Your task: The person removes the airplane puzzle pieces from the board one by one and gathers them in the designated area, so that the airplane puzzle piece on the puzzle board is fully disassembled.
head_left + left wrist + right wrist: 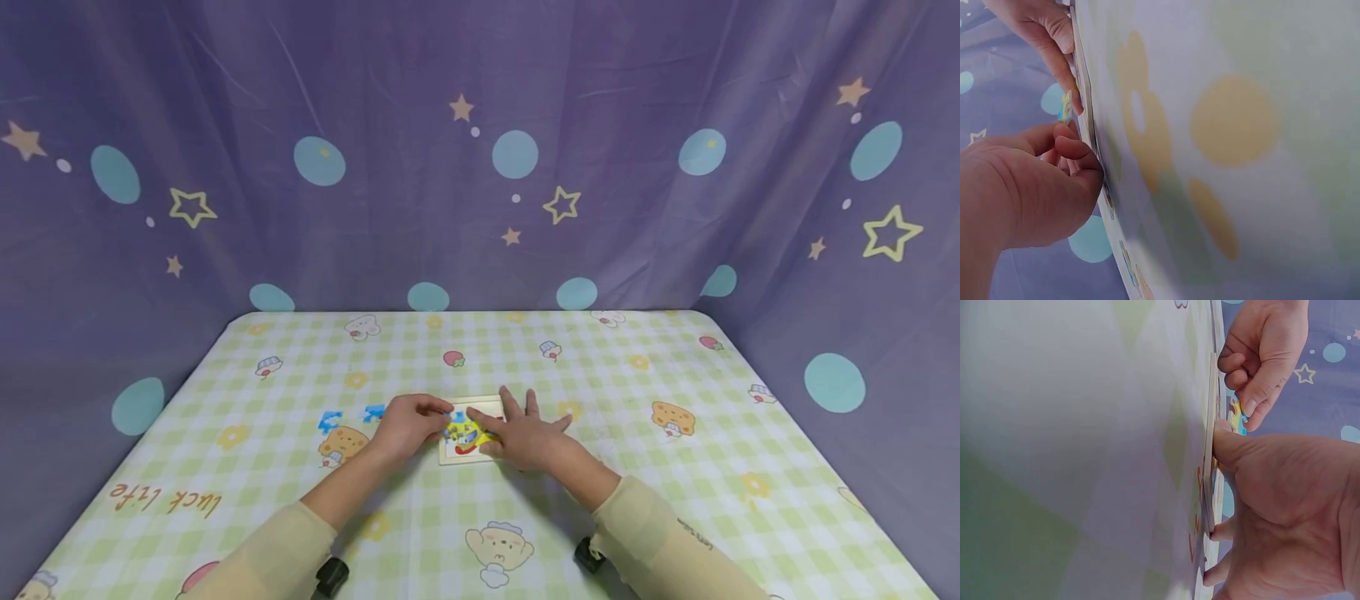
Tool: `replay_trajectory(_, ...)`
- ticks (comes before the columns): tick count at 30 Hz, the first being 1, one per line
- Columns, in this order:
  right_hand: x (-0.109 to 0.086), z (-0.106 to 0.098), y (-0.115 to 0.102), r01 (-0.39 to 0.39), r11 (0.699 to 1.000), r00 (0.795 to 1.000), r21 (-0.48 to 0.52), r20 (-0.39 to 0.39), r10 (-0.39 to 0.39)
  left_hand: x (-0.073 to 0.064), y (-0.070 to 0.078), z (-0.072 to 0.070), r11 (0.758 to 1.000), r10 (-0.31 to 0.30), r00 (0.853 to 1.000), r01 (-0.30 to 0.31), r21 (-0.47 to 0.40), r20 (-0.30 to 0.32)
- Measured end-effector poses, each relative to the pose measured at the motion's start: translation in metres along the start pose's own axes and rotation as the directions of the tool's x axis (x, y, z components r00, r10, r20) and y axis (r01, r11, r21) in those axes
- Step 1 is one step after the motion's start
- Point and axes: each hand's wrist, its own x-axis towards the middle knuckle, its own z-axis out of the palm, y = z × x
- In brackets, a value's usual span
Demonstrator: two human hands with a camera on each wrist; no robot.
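Observation:
A small jigsaw puzzle in a pale wooden tray (465, 460) lies on the table, its colourful picture partly covered by my hands. At its left side my left hand (411, 429) pinches a blue and yellow puzzle piece (1065, 108) between thumb and forefinger. That piece (1237, 417) stands tilted up above the tray in the right wrist view. My right hand (531, 440) lies spread over the tray's right part, its fingers fairly straight and the thumb at the near edge. Two loose blue puzzle pieces, one farther left (330, 422) and one nearer (373, 412), lie beyond my left hand.
A green-and-white checked tablecloth (645, 533) with printed cartoon figures covers the table. Purple curtains (480, 50) with stars and dots stand behind the table and along both sides. A dark band device (332, 575) sits at the left wrist, another (588, 554) at the right.

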Motion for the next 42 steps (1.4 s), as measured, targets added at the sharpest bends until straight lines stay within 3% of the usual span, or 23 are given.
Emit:
replay_trajectory(14, 0.002, 0.0, -0.001, -0.003, 1.0, 1.0, 0.03, -0.023, 0.003, -0.005, -0.002, -0.016, 1.0, 0.02, 1.0, -0.02, 0.01, -0.014)
replay_trajectory(27, 0.002, 0.002, -0.002, -0.046, 0.997, 0.999, 0.063, -0.024, 0.047, -0.015, -0.011, -0.035, 0.999, -0.003, 1.0, 0.004, 0.037, -0.014)
replay_trajectory(34, 0.0, 0.004, -0.001, -0.134, 0.987, 0.991, 0.086, -0.002, 0.135, -0.022, -0.012, -0.049, 0.999, -0.026, 0.999, 0.028, 0.043, -0.033)
replay_trajectory(42, -0.002, 0.002, -0.001, -0.131, 0.988, 0.991, 0.087, -0.006, 0.132, -0.031, -0.015, -0.065, 0.995, -0.058, 0.997, 0.062, 0.08, -0.05)
